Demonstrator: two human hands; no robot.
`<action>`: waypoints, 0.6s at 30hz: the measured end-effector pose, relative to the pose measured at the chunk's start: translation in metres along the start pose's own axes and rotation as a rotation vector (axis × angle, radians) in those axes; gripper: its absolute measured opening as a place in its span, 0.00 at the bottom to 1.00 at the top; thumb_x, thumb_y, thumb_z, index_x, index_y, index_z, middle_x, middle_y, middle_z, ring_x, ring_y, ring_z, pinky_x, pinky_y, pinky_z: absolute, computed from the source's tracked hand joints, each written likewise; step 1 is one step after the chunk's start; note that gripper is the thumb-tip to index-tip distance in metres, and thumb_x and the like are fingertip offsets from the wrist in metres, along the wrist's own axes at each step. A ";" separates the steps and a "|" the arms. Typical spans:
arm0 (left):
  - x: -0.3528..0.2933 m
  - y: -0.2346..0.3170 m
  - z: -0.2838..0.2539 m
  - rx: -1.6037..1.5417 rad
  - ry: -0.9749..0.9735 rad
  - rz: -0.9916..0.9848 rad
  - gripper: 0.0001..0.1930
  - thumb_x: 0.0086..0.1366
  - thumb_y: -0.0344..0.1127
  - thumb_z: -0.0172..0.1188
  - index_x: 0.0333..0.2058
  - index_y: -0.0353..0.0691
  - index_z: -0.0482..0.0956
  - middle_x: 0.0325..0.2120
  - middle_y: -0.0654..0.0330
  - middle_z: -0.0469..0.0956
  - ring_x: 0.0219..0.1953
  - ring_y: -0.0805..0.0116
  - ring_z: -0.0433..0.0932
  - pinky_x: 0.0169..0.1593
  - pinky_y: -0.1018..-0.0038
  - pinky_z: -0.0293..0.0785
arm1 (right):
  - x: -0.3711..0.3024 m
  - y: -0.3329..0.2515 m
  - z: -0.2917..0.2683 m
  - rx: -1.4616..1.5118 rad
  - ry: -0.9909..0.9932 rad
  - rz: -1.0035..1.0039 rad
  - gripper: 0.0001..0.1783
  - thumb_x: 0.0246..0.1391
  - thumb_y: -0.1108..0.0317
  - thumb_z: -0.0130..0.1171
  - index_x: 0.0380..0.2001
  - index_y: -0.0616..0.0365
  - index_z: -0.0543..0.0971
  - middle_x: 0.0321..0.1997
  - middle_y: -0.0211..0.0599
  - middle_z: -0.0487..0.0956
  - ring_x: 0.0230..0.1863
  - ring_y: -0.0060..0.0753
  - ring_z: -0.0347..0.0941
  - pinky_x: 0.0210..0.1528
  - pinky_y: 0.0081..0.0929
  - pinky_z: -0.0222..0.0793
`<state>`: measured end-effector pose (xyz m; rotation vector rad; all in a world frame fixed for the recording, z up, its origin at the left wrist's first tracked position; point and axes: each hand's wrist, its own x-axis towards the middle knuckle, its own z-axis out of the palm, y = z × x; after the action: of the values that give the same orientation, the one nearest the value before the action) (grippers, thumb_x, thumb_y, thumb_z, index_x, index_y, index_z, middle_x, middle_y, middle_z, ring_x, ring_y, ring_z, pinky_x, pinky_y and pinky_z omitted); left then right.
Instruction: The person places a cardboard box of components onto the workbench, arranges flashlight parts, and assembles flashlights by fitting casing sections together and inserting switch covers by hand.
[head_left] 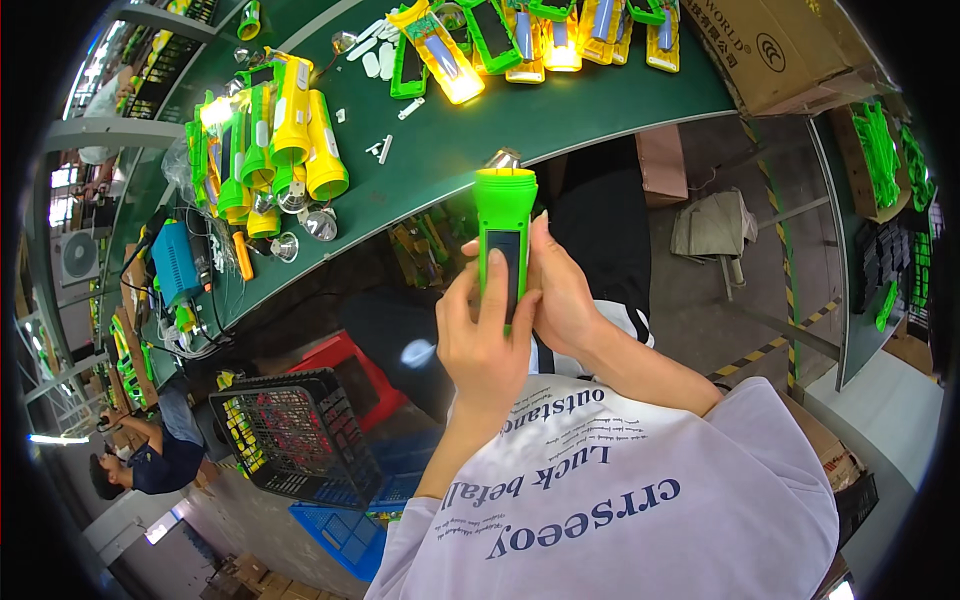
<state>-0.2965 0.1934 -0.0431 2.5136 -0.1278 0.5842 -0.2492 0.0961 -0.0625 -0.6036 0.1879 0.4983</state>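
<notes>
A bright green flashlight body (505,205) is held upright in front of my chest, between both hands. My left hand (480,325) wraps its lower part from the left, with a finger lying along the dark panel on its front. My right hand (562,290) closes on it from the right side. From the wide open head of the flashlight a shiny reflector (503,159) sticks out, tilted, with a yellow rim beneath it. The backs of my fingers hide the bottom end of the body.
On the green table (420,150) lie yellow and green flashlights (290,110), loose reflectors (320,224) and lit yellow housings (445,60). A blue device (176,262) stands at the left edge. A cardboard box (790,50) is far right. A black crate (300,430) sits lower left; another person (165,450) is beyond.
</notes>
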 end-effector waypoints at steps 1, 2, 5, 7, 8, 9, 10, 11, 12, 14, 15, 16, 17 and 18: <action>0.000 0.002 0.001 0.015 -0.021 0.004 0.28 0.51 0.28 0.70 0.53 0.36 0.77 0.43 0.52 0.76 0.39 0.58 0.76 0.41 0.68 0.73 | 0.000 -0.003 -0.002 0.026 -0.016 -0.002 0.22 0.69 0.53 0.43 0.57 0.57 0.68 0.48 0.38 0.77 0.49 0.28 0.73 0.54 0.31 0.69; 0.002 0.003 -0.001 0.004 -0.032 0.040 0.25 0.54 0.25 0.65 0.53 0.34 0.77 0.44 0.50 0.76 0.39 0.56 0.76 0.40 0.68 0.73 | -0.001 -0.006 -0.001 0.021 -0.029 0.006 0.22 0.69 0.53 0.43 0.57 0.57 0.68 0.48 0.38 0.77 0.49 0.28 0.73 0.54 0.31 0.69; 0.000 0.006 0.003 -0.077 0.047 0.103 0.20 0.59 0.20 0.56 0.52 0.25 0.74 0.41 0.47 0.80 0.38 0.55 0.77 0.42 0.67 0.74 | -0.005 -0.014 0.002 -0.141 0.096 -0.041 0.26 0.56 0.66 0.60 0.56 0.59 0.68 0.43 0.32 0.76 0.45 0.23 0.71 0.49 0.23 0.66; 0.001 0.010 -0.002 -0.226 0.046 0.026 0.19 0.61 0.20 0.55 0.52 0.25 0.73 0.40 0.47 0.80 0.38 0.55 0.78 0.42 0.68 0.74 | -0.006 -0.020 0.002 -0.106 0.106 -0.013 0.27 0.53 0.71 0.63 0.55 0.60 0.66 0.38 0.31 0.76 0.40 0.22 0.73 0.44 0.23 0.69; 0.002 0.011 -0.003 -0.389 0.030 -0.046 0.19 0.62 0.20 0.54 0.52 0.25 0.73 0.39 0.46 0.81 0.38 0.55 0.78 0.42 0.68 0.74 | -0.007 -0.023 0.003 -0.057 0.103 -0.007 0.26 0.52 0.74 0.65 0.53 0.59 0.67 0.35 0.30 0.76 0.36 0.21 0.74 0.39 0.22 0.71; 0.006 0.008 -0.003 -0.378 0.038 -0.020 0.20 0.63 0.22 0.56 0.54 0.26 0.71 0.38 0.48 0.82 0.35 0.62 0.79 0.40 0.73 0.75 | -0.006 -0.026 0.002 -0.063 0.096 -0.008 0.26 0.52 0.74 0.65 0.53 0.59 0.67 0.35 0.30 0.76 0.36 0.21 0.74 0.39 0.22 0.71; 0.011 0.005 -0.005 -0.377 0.047 -0.018 0.20 0.63 0.22 0.56 0.54 0.26 0.71 0.38 0.48 0.82 0.35 0.62 0.79 0.40 0.73 0.75 | -0.005 -0.029 0.001 -0.115 0.108 -0.017 0.28 0.50 0.76 0.65 0.53 0.60 0.66 0.33 0.31 0.76 0.33 0.22 0.75 0.37 0.23 0.72; 0.015 0.000 -0.011 -0.471 -0.025 -0.070 0.20 0.63 0.24 0.57 0.54 0.27 0.72 0.36 0.50 0.83 0.33 0.67 0.79 0.38 0.75 0.75 | -0.005 -0.029 0.001 -0.164 0.114 -0.018 0.29 0.47 0.78 0.66 0.52 0.61 0.66 0.32 0.31 0.76 0.31 0.24 0.75 0.35 0.24 0.73; 0.021 -0.006 -0.013 -0.578 -0.104 -0.116 0.20 0.63 0.25 0.58 0.54 0.28 0.72 0.34 0.52 0.83 0.31 0.71 0.79 0.37 0.76 0.75 | -0.006 -0.032 -0.002 -0.168 0.114 -0.023 0.29 0.47 0.78 0.66 0.52 0.61 0.66 0.32 0.31 0.76 0.31 0.24 0.75 0.35 0.24 0.73; 0.041 -0.035 -0.007 -0.518 0.090 -0.125 0.15 0.60 0.26 0.62 0.47 0.31 0.78 0.31 0.55 0.82 0.26 0.72 0.78 0.29 0.77 0.74 | -0.008 -0.036 -0.007 -0.181 0.099 -0.009 0.32 0.42 0.80 0.66 0.52 0.62 0.66 0.32 0.32 0.76 0.29 0.26 0.76 0.32 0.26 0.75; 0.060 -0.045 -0.009 -0.395 0.116 -0.180 0.13 0.61 0.27 0.62 0.45 0.32 0.79 0.29 0.56 0.81 0.25 0.72 0.77 0.27 0.76 0.74 | -0.009 -0.040 -0.010 -0.181 0.114 -0.019 0.32 0.40 0.81 0.64 0.51 0.62 0.66 0.31 0.33 0.76 0.26 0.28 0.75 0.29 0.28 0.75; 0.078 -0.060 -0.013 -0.293 0.120 -0.204 0.11 0.62 0.27 0.61 0.44 0.33 0.79 0.29 0.55 0.80 0.24 0.69 0.77 0.27 0.75 0.74 | -0.010 -0.042 -0.010 -0.177 0.105 -0.019 0.32 0.40 0.81 0.64 0.51 0.62 0.66 0.31 0.33 0.76 0.26 0.28 0.75 0.29 0.28 0.75; 0.094 -0.075 -0.017 -0.151 0.100 -0.183 0.10 0.62 0.27 0.60 0.42 0.34 0.79 0.31 0.54 0.80 0.25 0.64 0.78 0.29 0.70 0.75 | -0.013 -0.045 -0.011 -0.199 0.137 -0.030 0.32 0.40 0.81 0.64 0.51 0.62 0.66 0.31 0.34 0.75 0.26 0.28 0.75 0.30 0.29 0.75; 0.106 -0.088 -0.021 0.002 0.050 -0.170 0.08 0.62 0.28 0.59 0.40 0.34 0.79 0.32 0.52 0.79 0.29 0.57 0.79 0.35 0.65 0.75 | -0.014 -0.048 -0.013 -0.218 0.166 -0.040 0.31 0.39 0.81 0.63 0.51 0.63 0.66 0.31 0.34 0.75 0.26 0.28 0.75 0.30 0.29 0.75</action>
<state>-0.1903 0.2821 -0.0251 2.4790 0.1041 0.5766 -0.2375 0.0488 -0.0446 -0.8616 0.2799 0.4328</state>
